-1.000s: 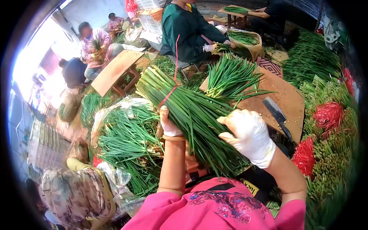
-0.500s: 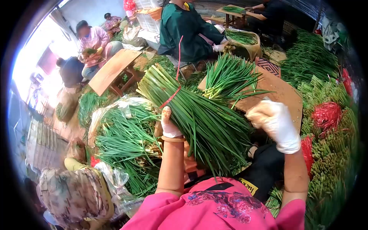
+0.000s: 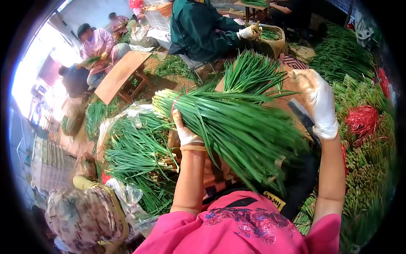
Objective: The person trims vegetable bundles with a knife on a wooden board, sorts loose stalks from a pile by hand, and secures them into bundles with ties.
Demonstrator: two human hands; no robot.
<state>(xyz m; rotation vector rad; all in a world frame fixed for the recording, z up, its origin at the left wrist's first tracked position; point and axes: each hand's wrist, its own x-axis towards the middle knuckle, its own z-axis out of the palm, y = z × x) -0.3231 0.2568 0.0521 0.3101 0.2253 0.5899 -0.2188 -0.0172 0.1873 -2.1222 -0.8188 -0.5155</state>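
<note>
My left hand (image 3: 186, 132), in a pale glove, grips a large bundle of long green stalks (image 3: 237, 122) near its pale root end. A thin red tie (image 3: 175, 103) goes round the bundle beside my thumb. The leafy end points right and is blurred. Above the board, my gloved right hand (image 3: 315, 99) has curled fingers pressed together; what they hold, if anything, is too hard to make out. Next to its palm and wrist shows a dark flat blade (image 3: 301, 116). Loose green stalks (image 3: 252, 73) lie on the wooden board (image 3: 292, 111) behind the bundle.
Cut stalks fill a plastic-lined container (image 3: 102, 137) at left. Stacked bundles (image 3: 363, 186) and red ties (image 3: 361, 120) are at right. A person in dark green (image 3: 201, 31) sits ahead; a patterned head covering (image 3: 82, 216) is at lower left. Another wooden table (image 3: 122, 75) stands beyond.
My right hand has moved up and slightly right, and the blade now shows beside it. The bundle has turned flatter, leaves swinging right. The tie's long upright end no longer shows.
</note>
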